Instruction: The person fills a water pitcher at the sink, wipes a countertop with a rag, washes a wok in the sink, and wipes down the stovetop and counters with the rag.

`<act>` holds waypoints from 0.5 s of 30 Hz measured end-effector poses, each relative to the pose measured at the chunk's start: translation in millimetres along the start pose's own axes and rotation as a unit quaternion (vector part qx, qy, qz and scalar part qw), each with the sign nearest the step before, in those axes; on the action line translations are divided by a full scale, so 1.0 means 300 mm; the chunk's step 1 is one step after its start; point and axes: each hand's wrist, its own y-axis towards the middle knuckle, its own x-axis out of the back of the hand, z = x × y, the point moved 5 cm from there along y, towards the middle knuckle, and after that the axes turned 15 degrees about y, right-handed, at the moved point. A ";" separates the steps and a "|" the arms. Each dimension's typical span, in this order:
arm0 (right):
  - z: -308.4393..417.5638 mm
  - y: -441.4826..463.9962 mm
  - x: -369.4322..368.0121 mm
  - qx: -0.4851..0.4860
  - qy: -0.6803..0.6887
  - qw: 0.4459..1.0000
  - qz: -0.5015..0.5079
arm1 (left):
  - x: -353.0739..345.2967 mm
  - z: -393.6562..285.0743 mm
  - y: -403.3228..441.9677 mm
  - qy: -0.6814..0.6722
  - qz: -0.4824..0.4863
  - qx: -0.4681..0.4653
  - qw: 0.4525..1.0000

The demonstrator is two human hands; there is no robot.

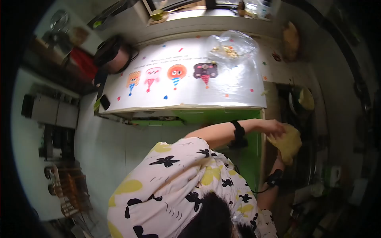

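Beside the green cabinet (pixel 252 166), we hold one soft yellow sheet (pixel 291 146); our left hand (pixel 272 127) has its fingers closed on the edge, but our right hand's (pixel 279 157) fingers, partly hidden, we cannot tell.

This is a kitchen, and it looks like one in a home. A big cooking pot (pixel 113 57) sits by the far left corner of the table (pixel 182 107). Green cupboards (pixel 216 116) are under its near edge, and a pan (pixel 294 102) is past its right edge.
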 end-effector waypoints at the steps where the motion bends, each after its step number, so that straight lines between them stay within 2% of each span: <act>1: -0.024 -0.002 -0.056 -0.011 -0.013 1.000 0.022 | 0.040 0.052 -0.112 0.362 -0.062 0.028 0.930; 2: -0.055 0.004 -0.122 -0.026 -0.028 0.998 0.044 | 0.073 0.090 -0.254 0.671 -0.116 0.068 0.729; 3: -0.091 -0.001 -0.191 -0.041 -0.042 0.996 0.067 | 0.124 0.212 -0.331 0.603 -0.061 0.098 0.789; 4: -0.139 -0.003 -0.265 -0.060 -0.056 0.992 0.091 | 0.164 0.293 -0.416 0.495 -0.060 0.101 0.861; 5: -0.188 -0.001 -0.347 -0.078 -0.070 0.988 0.114 | 0.211 0.368 -0.525 0.431 -0.089 0.143 0.887; 6: -0.246 -0.006 -0.433 -0.097 -0.082 0.982 0.139 | 0.252 0.397 -0.655 0.509 -0.169 0.127 0.835; 8: -0.391 -0.013 -0.619 -0.139 -0.112 0.965 0.194 | 0.326 0.492 -0.919 0.371 -0.287 0.174 0.866; 9: -0.473 -0.025 -0.714 -0.160 -0.124 0.954 0.221 | 0.370 0.591 -1.041 0.300 -0.396 0.152 0.854; 12: -0.769 -0.097 -1.026 -0.228 -0.158 0.914 0.297 | 0.402 0.700 -1.455 0.201 -0.528 0.223 0.794; 13: -0.879 -0.124 -1.136 -0.249 -0.168 0.897 0.326 | 0.412 0.755 -1.578 0.106 -0.561 0.236 0.786; 15: -1.119 -0.184 -1.349 -0.288 -0.183 0.861 0.377 | 0.450 0.872 -1.816 0.013 -0.634 0.212 0.743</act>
